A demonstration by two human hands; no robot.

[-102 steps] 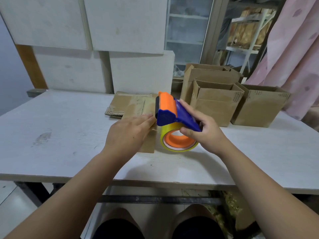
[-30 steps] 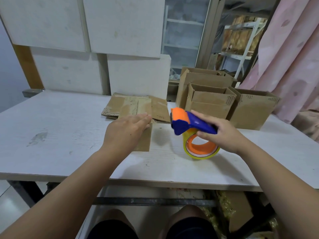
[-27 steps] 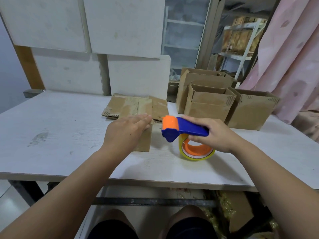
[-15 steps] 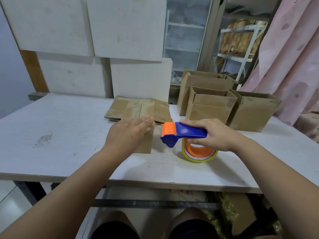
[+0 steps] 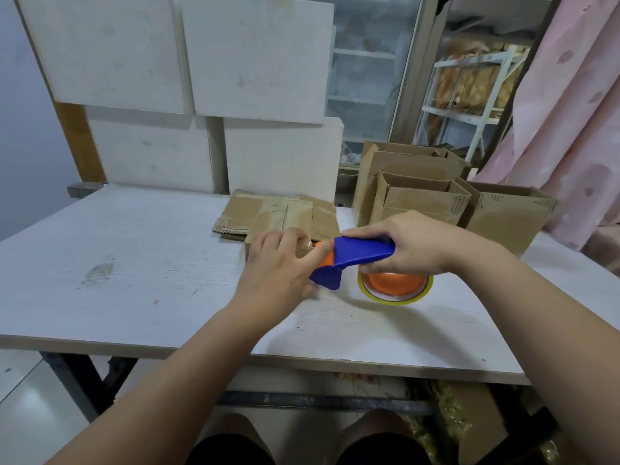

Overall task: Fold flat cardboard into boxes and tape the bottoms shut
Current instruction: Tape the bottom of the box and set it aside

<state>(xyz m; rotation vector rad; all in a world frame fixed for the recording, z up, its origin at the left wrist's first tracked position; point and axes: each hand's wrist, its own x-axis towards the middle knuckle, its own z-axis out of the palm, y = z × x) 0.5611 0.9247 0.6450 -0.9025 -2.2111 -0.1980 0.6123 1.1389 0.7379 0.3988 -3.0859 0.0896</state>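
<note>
White worn bench (image 5: pixel 134 263):
- Blue-and-orange plastic tape dispenser (image 5: pixel 364 251) with yellow tape roll (image 5: pixel 396 296); right hand (image 5: pixel 419 245) grips its blue handle.
- Left hand (image 5: pixel 278 266), fingers curled, thumb against the dispenser's orange front; hold unclear.
- Stack of flat brown cardboard (image 5: pixel 268 213), just behind.
- Open brown cardboard boxes (image 5: pixel 503 216), rear right.

Two bare arms, seen from the wearer's own eye level. The left forearm (image 5: pixel 188 374) and the right forearm (image 5: pixel 536 317) are bare along their whole visible length, broad near the lower corners and narrowing to the wrists. The left hand (image 5: pixel 278 266) and the right hand (image 5: pixel 412 243) are bare too, with backs and knuckles facing up. At the bottom edge, two bare knees (image 5: pixel 235 424) show above black shorts (image 5: pixel 379 449), one dark leg on each side.
</note>
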